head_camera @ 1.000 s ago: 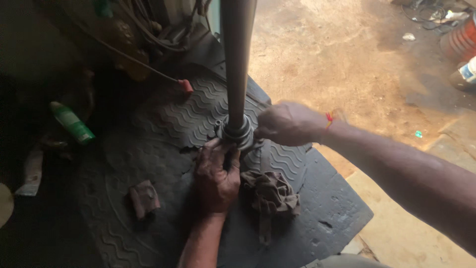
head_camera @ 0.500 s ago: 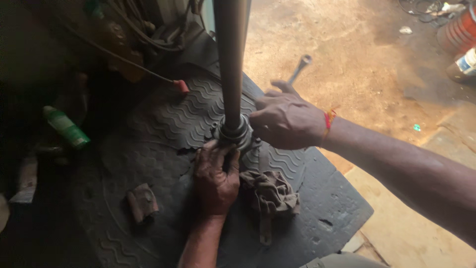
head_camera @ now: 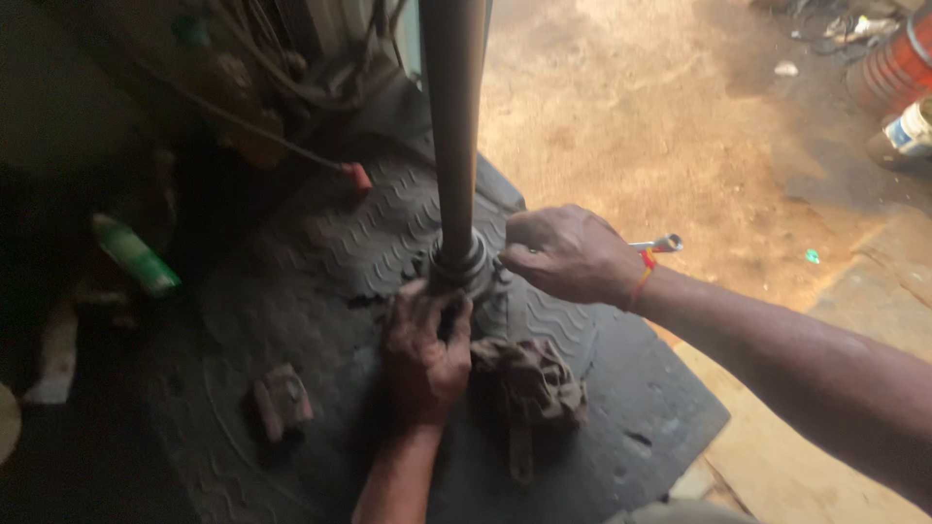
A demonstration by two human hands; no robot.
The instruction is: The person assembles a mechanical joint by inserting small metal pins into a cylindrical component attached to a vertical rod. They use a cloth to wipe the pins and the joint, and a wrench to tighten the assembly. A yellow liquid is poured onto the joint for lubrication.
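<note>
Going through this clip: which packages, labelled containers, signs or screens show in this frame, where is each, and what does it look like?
Green bottle: lying at the left on the dark floor, slim, green with a paler end.
Labelled container: far right edge, on the dirt ground, rounded, white with a blue label band.
Orange ribbed drum: top right corner, partly cut off.
No signs or screens in view.

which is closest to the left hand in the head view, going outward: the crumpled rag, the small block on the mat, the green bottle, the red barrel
1. Crumpled rag: on the mat, touching the left hand on its right.
2. Small block: on the mat, to the hand's left.
3. Green bottle: farther left, off the mat in shadow.
4. Red barrel: far upper right, on the dirt floor.
</note>
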